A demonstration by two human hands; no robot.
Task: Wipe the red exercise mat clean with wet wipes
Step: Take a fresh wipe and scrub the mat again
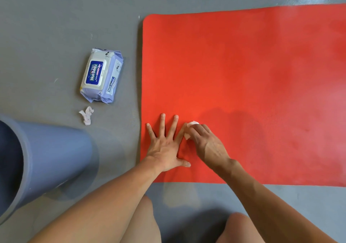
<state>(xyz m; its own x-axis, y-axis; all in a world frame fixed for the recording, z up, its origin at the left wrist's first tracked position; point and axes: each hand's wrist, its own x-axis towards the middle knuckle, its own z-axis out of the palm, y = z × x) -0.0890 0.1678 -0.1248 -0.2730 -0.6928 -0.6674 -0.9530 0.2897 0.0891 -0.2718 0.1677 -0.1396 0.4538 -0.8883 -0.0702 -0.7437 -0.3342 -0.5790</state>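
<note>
Right hand [204, 141] has its fingers curled over a white wet wipe [191, 125], bunched up and pressed against the red exercise mat [252, 83]. Only bits of the wipe show past the fingertips and under the knuckles. Contact point is near the mat's left end, closer to its near edge than its far edge.

Left hand [166, 149] is flat on the mat, fingers straight and spread, palm down, holding nothing. It sits just left of the right hand; its index finger touches or nearly touches the wipe, cannot tell which. Thumb points right, toward the near edge.

Mat lies flat on the grey floor [56, 27], rounded far-left corner visible, right end runs out of view.

Off the mat, left of its left edge: wet wipe pack [102, 75], lavender with white flip lid closed, lying on the floor. Just in front of it, a crumpled used wipe [86, 115], apart from the pack. Nearer the person, at the left, a blue-grey bin [46, 160], open mouth partly in view. Bare knees at the bottom of the view.
</note>
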